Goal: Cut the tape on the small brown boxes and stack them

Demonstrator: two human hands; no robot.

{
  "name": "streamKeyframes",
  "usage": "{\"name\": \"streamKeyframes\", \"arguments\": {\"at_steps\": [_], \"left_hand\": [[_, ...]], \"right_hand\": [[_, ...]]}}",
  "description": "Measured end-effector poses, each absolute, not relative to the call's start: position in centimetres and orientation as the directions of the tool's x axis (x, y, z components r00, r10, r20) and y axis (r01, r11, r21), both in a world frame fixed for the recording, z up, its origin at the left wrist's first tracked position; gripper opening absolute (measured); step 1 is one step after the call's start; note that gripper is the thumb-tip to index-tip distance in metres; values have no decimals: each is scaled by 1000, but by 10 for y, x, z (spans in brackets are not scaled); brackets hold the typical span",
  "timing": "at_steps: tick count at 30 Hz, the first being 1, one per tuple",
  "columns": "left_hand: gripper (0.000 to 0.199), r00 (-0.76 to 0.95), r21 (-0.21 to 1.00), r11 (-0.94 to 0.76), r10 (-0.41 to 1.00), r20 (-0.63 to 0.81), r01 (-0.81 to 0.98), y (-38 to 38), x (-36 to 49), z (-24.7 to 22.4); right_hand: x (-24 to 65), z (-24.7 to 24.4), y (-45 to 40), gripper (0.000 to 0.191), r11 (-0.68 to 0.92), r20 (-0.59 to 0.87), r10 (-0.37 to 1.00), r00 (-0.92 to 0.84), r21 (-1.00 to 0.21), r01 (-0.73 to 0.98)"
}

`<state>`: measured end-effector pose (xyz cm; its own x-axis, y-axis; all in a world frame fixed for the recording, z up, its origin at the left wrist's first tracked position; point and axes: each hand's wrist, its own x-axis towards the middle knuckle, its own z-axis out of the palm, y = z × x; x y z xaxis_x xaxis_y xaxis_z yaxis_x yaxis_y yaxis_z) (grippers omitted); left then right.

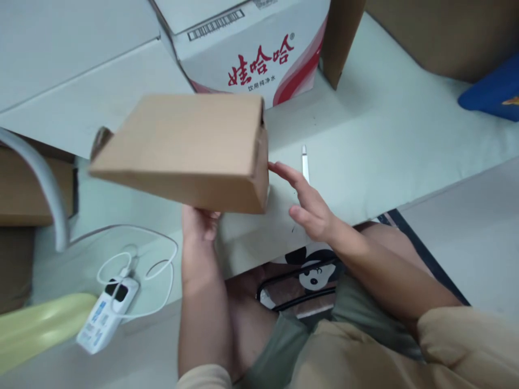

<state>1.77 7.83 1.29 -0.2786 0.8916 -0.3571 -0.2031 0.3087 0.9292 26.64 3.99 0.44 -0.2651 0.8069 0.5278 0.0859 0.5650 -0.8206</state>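
Observation:
A brown cardboard box (190, 140) is held up above the pale tabletop (365, 140), its flap or lid edge sticking out at the left. Beneath it, my left hand (198, 222) supports the box from below, with most of the fingers hidden under it. My right hand (310, 210) is at the box's right end, fingers stretched out and apart, the fingertips at or just touching that side. Behind the right fingers, a slim silver tool with a white end (305, 162) lies on the table; its kind is unclear.
A white carton with red lettering (259, 59) stands behind the box. At the left are a white power bank (107, 313) with a looped white cable (174, 270), a grey curved tube (44, 178) and a yellow object (44, 329). A blue object (492, 92) sits far right.

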Motion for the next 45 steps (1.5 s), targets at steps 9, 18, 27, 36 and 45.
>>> {"name": "streamKeyframes", "arguments": {"at_steps": [9,18,27,36,45], "left_hand": [[88,-37,847,528,847,-530,-66,68,50,15],[64,136,717,660,708,-693,225,63,46,6],[49,-36,685,-486,802,597,543,67,46,11],[39,200,512,-701,666,719,495,58,63,9],[40,185,516,-701,663,725,493,59,65,8]], "right_hand": [[284,22,41,58,638,605,767,-211,-690,341],[297,20,48,38,707,687,703,-187,-644,291],[280,17,48,32,781,716,623,-315,-548,299],[292,18,54,25,374,588,804,88,-615,694],[302,8,70,49,-90,-239,971,16,-301,949]]}}
